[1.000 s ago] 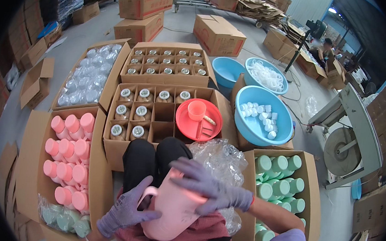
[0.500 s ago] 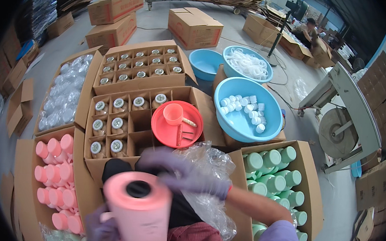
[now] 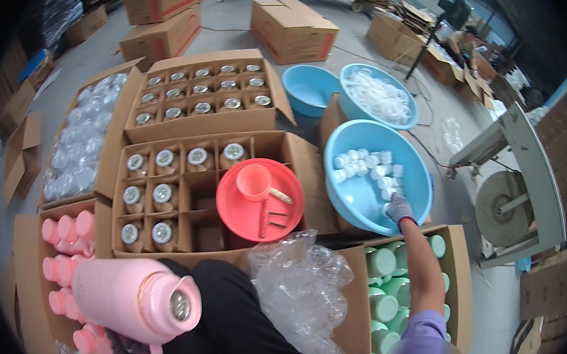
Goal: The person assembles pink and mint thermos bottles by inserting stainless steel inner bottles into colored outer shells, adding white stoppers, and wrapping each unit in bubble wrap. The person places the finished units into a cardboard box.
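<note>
At the lower left, my gloved left hand [image 3: 133,348] grips a pink thermos flask [image 3: 118,297] from below, by its handle side. The flask lies tilted, its round mouth pointing right and showing a shiny inside; most of that hand is hidden under it. My right hand [image 3: 400,209], also gloved, is stretched out into a blue basin [image 3: 336,194] of white caps [image 3: 359,162]. Its fingers appear drawn together at the nearest white cap, though they show small.
A divided carton [image 3: 156,250] holds silver-topped bottles, with a red tray [image 3: 233,216] bearing a pink cup on it. Green-topped flasks [image 3: 381,305] fill a carton under my right arm. Pink-topped ones [image 3: 66,229] stand left. Clear plastic [image 3: 301,286] lies beside my legs. A machine [image 3: 526,178] stands right.
My right hand has left the pink flask and reached far right into the blue basin. The flask has moved left and tipped from nearly upright onto its side, mouth to the right.
</note>
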`<state>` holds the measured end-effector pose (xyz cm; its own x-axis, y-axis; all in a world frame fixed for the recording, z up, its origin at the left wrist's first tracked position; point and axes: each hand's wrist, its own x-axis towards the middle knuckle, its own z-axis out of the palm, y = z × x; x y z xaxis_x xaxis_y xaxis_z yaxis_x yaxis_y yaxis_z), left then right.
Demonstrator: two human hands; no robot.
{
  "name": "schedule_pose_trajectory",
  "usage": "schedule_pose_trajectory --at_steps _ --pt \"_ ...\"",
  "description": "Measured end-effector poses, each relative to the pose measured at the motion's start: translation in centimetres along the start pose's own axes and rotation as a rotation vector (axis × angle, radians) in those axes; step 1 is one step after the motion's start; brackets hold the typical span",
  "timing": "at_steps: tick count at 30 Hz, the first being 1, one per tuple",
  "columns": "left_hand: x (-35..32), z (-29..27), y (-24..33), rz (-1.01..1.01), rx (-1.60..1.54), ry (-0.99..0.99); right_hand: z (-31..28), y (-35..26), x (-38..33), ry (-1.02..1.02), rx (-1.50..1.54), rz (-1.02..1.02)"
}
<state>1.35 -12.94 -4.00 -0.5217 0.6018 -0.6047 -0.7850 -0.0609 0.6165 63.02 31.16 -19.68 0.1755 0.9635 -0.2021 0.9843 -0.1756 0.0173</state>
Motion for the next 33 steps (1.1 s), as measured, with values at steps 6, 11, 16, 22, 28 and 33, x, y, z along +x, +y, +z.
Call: schedule_pose_trajectory --at_steps 6,11,16,22,28,33 --pt "-1.7 2.7 0.3 -0.203 -0.403 -0.397 -8.8 -10.8 -8.1 0.144 0.915 -0.131" --pt "-1.8 3.2 -1.1 -0.096 -0.186 -0.404 -16.2 -25.4 -29.5 -0.014 1.118 -1.043" --pt "-2.3 3.1 -2.6 -0.025 -0.288 -0.698 -16.1 -30.5 -36.2 0.009 1.119 -1.027" --pt "-3.1 5.1 -3.6 0.038 -0.308 -0.378 -12.8 -34.7 -36.2 -0.003 1.31 -0.682" --pt "-0.3 3.6 -2.1 0.008 -0.508 -0.551 -5.6 -36.9 -19.4 0.216 0.86 -0.617" --pt "1.1 3.9 -1.8 -0.004 -0.503 -0.58 1.3 -34.4 -10.3 0.266 0.421 -0.57"
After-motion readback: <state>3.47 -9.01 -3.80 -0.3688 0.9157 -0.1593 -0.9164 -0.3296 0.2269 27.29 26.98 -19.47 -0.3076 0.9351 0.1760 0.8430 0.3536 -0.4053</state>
